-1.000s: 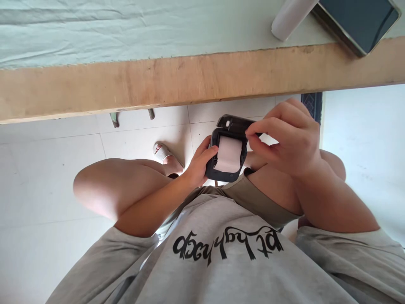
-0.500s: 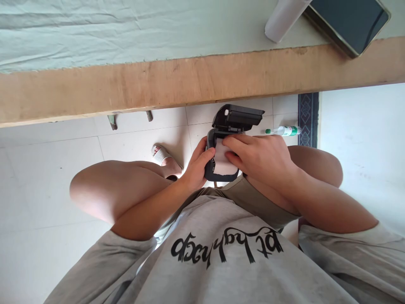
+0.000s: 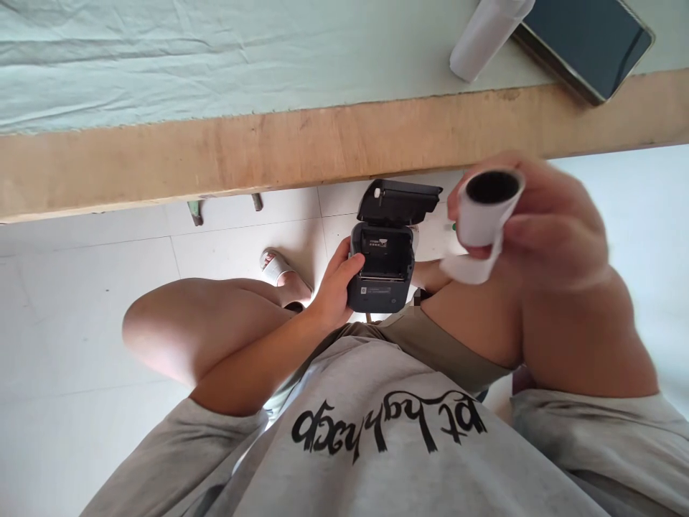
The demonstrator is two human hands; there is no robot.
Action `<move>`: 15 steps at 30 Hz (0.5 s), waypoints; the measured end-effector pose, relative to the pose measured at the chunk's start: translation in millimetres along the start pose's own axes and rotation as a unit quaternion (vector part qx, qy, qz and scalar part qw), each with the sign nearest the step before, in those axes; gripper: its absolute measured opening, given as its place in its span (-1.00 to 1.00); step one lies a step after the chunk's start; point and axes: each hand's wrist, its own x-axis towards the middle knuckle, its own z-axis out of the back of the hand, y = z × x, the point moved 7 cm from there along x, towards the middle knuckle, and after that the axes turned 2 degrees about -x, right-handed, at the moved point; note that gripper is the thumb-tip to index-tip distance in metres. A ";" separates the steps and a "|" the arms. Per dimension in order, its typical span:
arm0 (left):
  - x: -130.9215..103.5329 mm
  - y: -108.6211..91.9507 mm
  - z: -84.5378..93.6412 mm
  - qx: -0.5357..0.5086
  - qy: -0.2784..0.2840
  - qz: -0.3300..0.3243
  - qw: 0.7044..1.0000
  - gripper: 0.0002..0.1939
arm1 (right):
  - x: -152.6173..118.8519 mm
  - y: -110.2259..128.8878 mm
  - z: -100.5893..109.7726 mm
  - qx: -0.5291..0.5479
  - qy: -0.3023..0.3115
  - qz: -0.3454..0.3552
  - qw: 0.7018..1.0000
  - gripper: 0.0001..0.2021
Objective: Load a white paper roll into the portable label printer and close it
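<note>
Left hand (image 3: 334, 285) clasping boxy black plastic printer (image 3: 385, 267), lid (image 3: 399, 202) open — right hand (image 3: 557, 222) pinching hollow white paper roll (image 3: 481, 224) at two o'clock from printer

Far right: I see a phone (image 3: 589, 47) | far left: creased cloth (image 3: 161, 61), wooden table edge (image 3: 242, 154) | left: my sandal (image 3: 273, 267)

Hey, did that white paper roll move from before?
Yes: the paper roll left the black device and shifted right relative to the wooden edge, held in the right hand.
</note>
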 end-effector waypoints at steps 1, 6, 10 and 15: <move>-0.6 -0.5 0.8 -0.002 -0.004 0.002 1.000 -0.52 | 3.1 -1.7 3.5 0.023 -0.023 0.002 0.999 -0.41; -4.0 -1.5 6.4 -0.005 -0.016 0.005 1.000 -0.45 | 32.0 8.9 6.2 0.018 -0.141 0.025 0.990 -0.61; -6.0 -1.5 15.9 -0.005 -0.026 0.002 1.000 -0.44 | 67.6 37.9 4.0 -0.136 -0.204 0.091 0.965 -0.58; -8.3 -4.6 24.2 -0.013 -0.030 0.004 0.999 -0.45 | 112.3 36.2 -5.5 -0.224 -0.176 0.001 0.959 -0.41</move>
